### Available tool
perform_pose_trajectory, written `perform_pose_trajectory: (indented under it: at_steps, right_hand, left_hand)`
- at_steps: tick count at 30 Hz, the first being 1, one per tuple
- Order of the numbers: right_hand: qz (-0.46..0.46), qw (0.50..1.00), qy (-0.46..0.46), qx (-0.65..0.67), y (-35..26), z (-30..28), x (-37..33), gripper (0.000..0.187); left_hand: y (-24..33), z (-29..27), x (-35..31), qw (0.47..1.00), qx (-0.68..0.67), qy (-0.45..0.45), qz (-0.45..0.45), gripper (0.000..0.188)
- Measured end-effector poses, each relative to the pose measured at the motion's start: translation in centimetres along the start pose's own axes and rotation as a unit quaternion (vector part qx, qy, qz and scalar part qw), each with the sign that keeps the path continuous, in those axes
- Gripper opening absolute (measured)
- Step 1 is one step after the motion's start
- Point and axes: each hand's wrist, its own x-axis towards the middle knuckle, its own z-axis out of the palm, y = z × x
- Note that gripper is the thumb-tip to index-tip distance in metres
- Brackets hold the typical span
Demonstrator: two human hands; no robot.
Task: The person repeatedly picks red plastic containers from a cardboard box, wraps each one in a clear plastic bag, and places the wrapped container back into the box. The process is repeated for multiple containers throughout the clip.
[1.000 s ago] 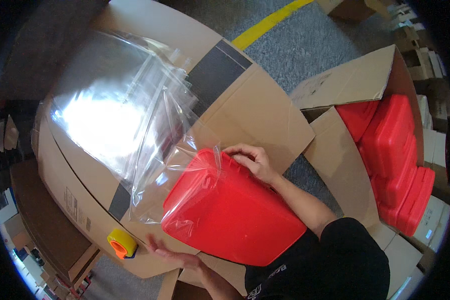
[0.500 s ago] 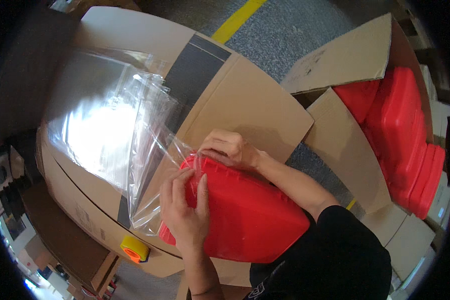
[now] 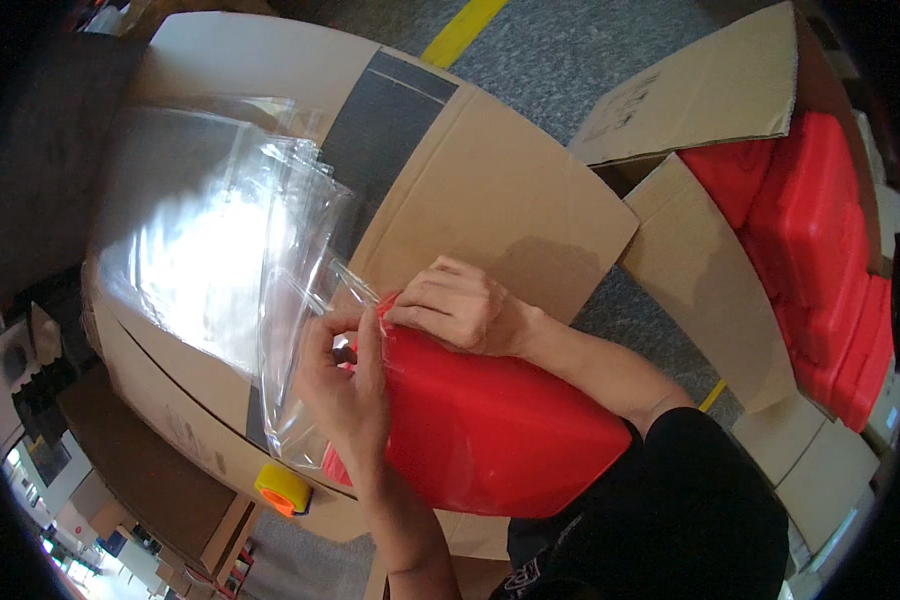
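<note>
Since half a second ago, the left hand (image 3: 342, 385) has curled from lying along the red plastic bin (image 3: 510, 425) into a pinch at its rim corner, and the right hand (image 3: 455, 305) has edged closer to it. Head view: the bin lies tilted at the near edge of the cardboard carton (image 3: 515, 190), against the person's black top (image 3: 670, 500). Left thumb and forefinger look pressed together on the clear plastic bag (image 3: 295, 415); right fingers bend over the rim corner, but I cannot tell what they close on. Best, I judge, to keep both pinches close to the corner – thin film probably splits if tugged from one point – and ease it evenly along the rim, bracing the bin with the right wrist
</note>
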Motion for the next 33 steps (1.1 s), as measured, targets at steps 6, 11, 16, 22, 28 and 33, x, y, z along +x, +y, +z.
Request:
perform_pose_trajectory:
  at_steps: [6, 11, 16, 22, 28, 33]
  right_hand:
    - [0.019, 0.999, 0.034, 0.018, -0.1, 0.7, 0.5, 0.017]
    - [0.017, 1.0, 0.014, -0.01, 0.7, -0.9, 0.1, 0.017]
    - [0.005, 0.999, -0.04, -0.015, 0.3, -2.7, -1.9, 0.015]
    - [0.009, 0.995, -0.096, 0.009, -0.8, -4.7, -1.6, 0.016]
    - [-0.048, 0.998, -0.051, -0.001, -2.2, -4.0, 0.7, 0.027]
    - [-0.074, 0.996, -0.044, -0.031, -3.5, -4.6, -1.6, 0.022]
  left_hand:
    - [-0.2, -0.1, 0.3, 1.0, -0.003, -0.01, -0.029, 0.015]
    - [0.1, 0.3, 0.4, 0.999, -0.038, 0.017, -0.012, 0.015]
    - [0.5, -0.2, -0.5, 0.998, 0.027, 0.015, 0.058, 0.019]
    - [-1.3, -4.3, -6.5, 0.974, 0.106, 0.131, 0.149, 0.034]
    - [-6.6, -4.2, -12.6, 0.957, 0.242, 0.085, 0.138, 0.047]
    - [-7.1, -2.8, -15.4, 0.951, 0.276, 0.011, 0.139, 0.048]
